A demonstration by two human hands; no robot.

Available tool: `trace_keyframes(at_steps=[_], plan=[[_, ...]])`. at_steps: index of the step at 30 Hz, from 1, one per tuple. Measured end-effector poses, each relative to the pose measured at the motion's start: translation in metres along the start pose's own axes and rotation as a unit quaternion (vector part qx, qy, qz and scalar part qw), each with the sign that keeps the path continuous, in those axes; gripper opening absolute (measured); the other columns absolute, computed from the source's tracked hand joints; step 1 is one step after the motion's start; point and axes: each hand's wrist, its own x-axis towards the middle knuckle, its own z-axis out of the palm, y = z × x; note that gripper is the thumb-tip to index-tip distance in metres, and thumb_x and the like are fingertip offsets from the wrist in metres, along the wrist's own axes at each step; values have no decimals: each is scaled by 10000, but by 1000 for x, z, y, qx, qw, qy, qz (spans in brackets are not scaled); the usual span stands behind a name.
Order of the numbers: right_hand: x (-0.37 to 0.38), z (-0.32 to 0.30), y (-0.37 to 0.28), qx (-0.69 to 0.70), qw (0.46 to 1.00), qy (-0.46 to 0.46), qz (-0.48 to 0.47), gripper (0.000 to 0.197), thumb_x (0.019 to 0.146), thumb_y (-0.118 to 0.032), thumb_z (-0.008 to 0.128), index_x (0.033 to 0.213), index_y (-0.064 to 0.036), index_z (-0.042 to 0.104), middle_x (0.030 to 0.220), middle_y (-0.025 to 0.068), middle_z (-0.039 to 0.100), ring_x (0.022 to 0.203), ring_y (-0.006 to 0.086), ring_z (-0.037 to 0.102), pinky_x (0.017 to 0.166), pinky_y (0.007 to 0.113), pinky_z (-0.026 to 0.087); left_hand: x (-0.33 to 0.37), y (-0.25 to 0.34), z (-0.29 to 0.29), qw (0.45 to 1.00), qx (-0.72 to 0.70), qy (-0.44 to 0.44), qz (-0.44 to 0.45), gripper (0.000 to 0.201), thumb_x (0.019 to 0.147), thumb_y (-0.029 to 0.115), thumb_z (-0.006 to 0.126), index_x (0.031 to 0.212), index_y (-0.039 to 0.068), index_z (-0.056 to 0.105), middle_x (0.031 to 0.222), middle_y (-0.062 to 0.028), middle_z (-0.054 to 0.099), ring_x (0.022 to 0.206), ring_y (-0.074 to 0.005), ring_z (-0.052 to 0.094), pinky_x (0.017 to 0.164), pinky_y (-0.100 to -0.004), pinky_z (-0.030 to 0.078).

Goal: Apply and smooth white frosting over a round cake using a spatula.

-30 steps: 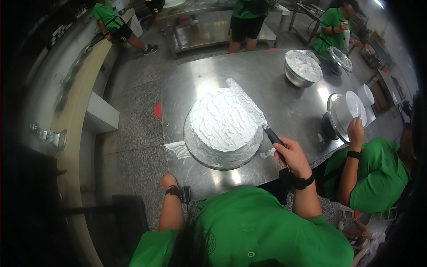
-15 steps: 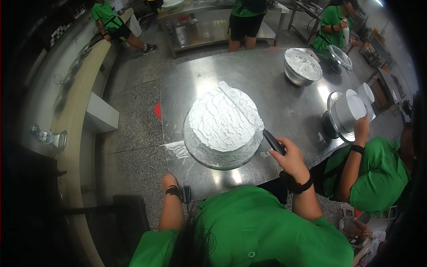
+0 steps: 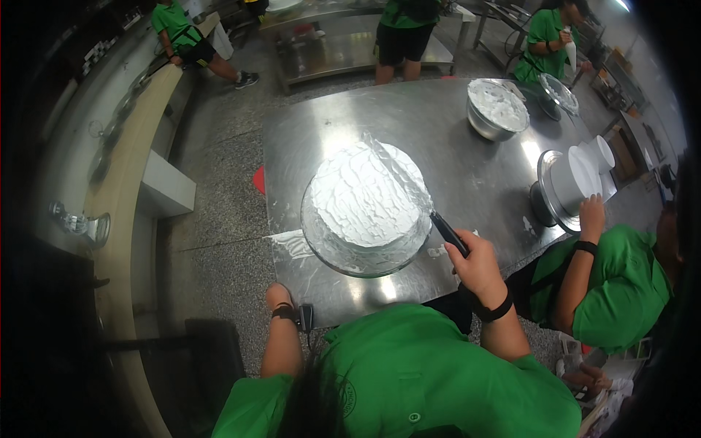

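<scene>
1. The right forearm comes up from the lower right, a dark band (image 3: 499,309) around its wrist, and the right hand (image 3: 479,264) is held just off the near right side of the cake (image 3: 356,198).
2. Its fingers are wrapped around the black handle (image 3: 451,235) of a long spatula (image 3: 399,174), with the thumb lying along the handle's left side.
3. The left arm extends forward at the lower left, with a strap and a small black device (image 3: 306,317) at the wrist. The left hand (image 3: 277,296) is near the table's near left corner; I cannot tell how its fingers are set, or whether it touches the table (image 3: 292,139).
4. The spatula's long axis runs diagonally, from the handle at the lower right to the tip at the upper left, pointing away from the person.
5. Its cream-smeared blade crosses the right part of the cake's top, and the tip reaches the far rim.
6. The round cake, covered in ridged white cream, sits on a clear round stand (image 3: 330,254) on the metal table.
7. A metal bowl (image 3: 491,130) of white cream stands farther off, to the right.
</scene>
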Motion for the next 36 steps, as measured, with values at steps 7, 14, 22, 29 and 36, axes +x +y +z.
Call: trace_keyframes(at_steps=[7,14,22,29,36], plan=[[-7,9,-5,-147,977,121,-101,297,756,-88,666,1045,-41,617,886,182,634,797,384,613,682,423,497,-27,16,-9,1000,7,-1,-8,450,911,246,391,1101,-100,606,1148,-265,612,1057,-401,592,887,-442,439],[4,0,15,-11,999,6,-31,279,831,-159,665,1057,-11,597,803,128,660,686,251,632,614,344,481,-17,8,-7,1000,10,-15,12,472,902,234,390,1138,-133,570,1165,-281,592,1047,-421,577,889,-439,431],[12,-20,12,320,890,-250,206,243,925,-229,596,1039,-15,604,730,28,653,548,75,575,527,225,446,-8,3,-5,1000,7,-21,11,476,901,236,391,1153,-131,561,1179,-276,586,1056,-421,572,896,-431,429],[1,0,1,-61,994,34,-88,277,829,-167,673,1065,-30,626,757,123,649,670,246,643,622,342,494,-17,11,-10,1000,-7,-21,0,473,909,235,406,1171,-132,549,1199,-256,585,1079,-406,568,912,-422,422],[2,4,16,-80,992,50,-88,303,779,-179,723,1021,-15,645,849,166,662,770,297,643,693,362,496,-31,19,-12,999,-14,-31,-8,480,926,253,407,1187,-126,541,1226,-251,572,1100,-396,561,918,-424,420]])
